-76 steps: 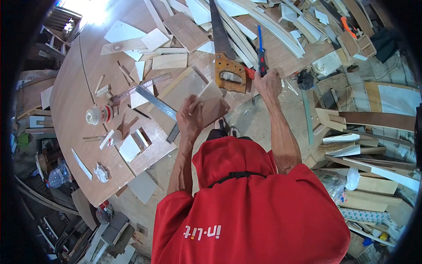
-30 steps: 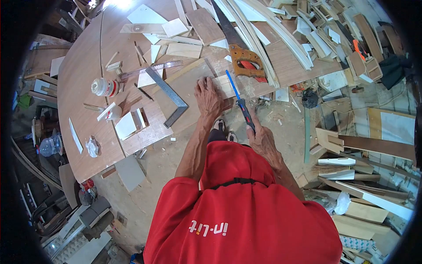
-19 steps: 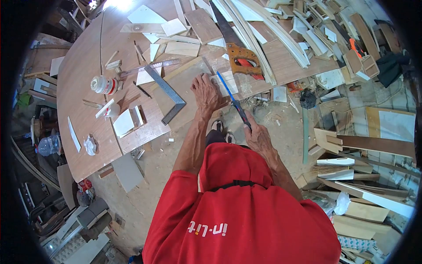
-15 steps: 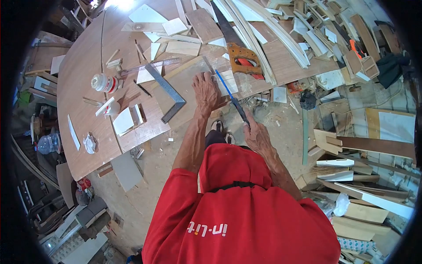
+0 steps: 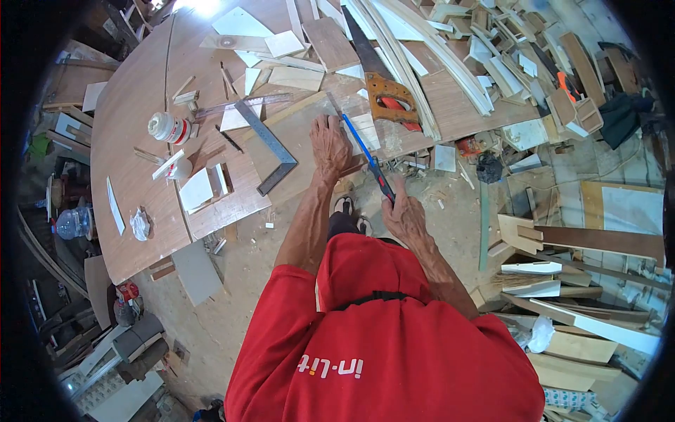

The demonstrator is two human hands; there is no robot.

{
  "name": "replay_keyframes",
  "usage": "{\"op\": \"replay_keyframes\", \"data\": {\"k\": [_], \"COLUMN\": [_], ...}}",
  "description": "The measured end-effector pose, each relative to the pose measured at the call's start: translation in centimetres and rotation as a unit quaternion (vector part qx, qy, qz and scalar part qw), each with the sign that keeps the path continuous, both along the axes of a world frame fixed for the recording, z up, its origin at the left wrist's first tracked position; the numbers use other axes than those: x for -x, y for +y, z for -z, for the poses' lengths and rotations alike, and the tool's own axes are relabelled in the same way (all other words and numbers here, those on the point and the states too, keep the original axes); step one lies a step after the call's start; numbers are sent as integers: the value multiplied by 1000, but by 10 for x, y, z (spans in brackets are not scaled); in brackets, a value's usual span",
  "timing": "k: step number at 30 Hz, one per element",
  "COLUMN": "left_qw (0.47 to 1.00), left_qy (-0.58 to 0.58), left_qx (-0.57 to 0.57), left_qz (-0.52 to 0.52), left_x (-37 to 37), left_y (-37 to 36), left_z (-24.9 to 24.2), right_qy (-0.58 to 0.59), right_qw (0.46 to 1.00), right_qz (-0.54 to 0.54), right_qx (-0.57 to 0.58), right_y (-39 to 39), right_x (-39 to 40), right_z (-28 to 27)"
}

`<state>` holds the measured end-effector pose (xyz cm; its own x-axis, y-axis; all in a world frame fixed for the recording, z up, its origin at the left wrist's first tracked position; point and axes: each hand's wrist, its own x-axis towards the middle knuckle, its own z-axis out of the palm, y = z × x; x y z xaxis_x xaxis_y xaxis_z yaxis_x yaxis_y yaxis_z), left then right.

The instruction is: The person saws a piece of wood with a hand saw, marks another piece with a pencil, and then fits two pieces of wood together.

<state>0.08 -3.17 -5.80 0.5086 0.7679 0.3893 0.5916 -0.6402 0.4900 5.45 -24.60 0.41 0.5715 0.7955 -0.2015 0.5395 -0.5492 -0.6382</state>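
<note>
My right hand (image 5: 403, 211) is closed around the dark handle of a slim saw (image 5: 361, 143) with a blue back. Its blade points away from me and lies across the table edge, right beside my left hand (image 5: 330, 146). That left hand presses down with bent fingers on a piece of wood (image 5: 344, 167) at the edge, most of which it hides. A pale flat offcut (image 5: 366, 132) lies under and to the right of the saw. Left of my left hand rests a metal try square (image 5: 269, 144) on a thin board.
A wooden-handled handsaw (image 5: 391, 100) lies beside long pale strips (image 5: 422, 56) on the table (image 5: 130, 169). A white jar (image 5: 169, 129), a small white container (image 5: 181, 167) and a pencil (image 5: 230, 141) are to the left. Wood scraps (image 5: 541, 281) crowd the right side of the floor.
My right hand has drawn the saw a little back toward my body. My left hand stays pressed at the table edge; the whole view has shifted slightly.
</note>
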Motion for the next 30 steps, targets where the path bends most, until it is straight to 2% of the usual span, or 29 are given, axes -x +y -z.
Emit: {"op": "replay_keyframes", "data": {"k": [5, 7, 10, 17, 25, 26, 28, 30], "left_qw": [1000, 1000, 999, 999, 997, 997, 996, 996], "left_qy": [11, 16, 41, 22, 12, 12, -5, -4], "left_qx": [-14, -25, -36, -31, -64, -64, -71, -80], "left_qz": [3, 2, 3, 11, 33, 35, 51, 46], "left_x": [-2, -3, -2, -2, 3, 3, 6, 4], "left_y": [2, 3, 3, 4, -1, -1, -2, 0], "left_z": [2, 2, 2, 4, -6, -6, -6, -11], "right_qy": [-69, -91, -112, -126, -214, -214, -225, -218], "right_qw": [996, 994, 991, 987, 965, 965, 962, 963], "right_qz": [-46, -51, -80, -96, -147, -146, -143, -153], "right_qx": [20, -16, 5, -3, 34, 35, -60, -24], "right_y": [0, -2, -4, 21, 16, 21, 36, 30], "right_x": [0, 3, 4, 4, 2, -1, -4, -6], "right_z": [-6, -3, -7, -11, -53, -41, -13, -27]}}
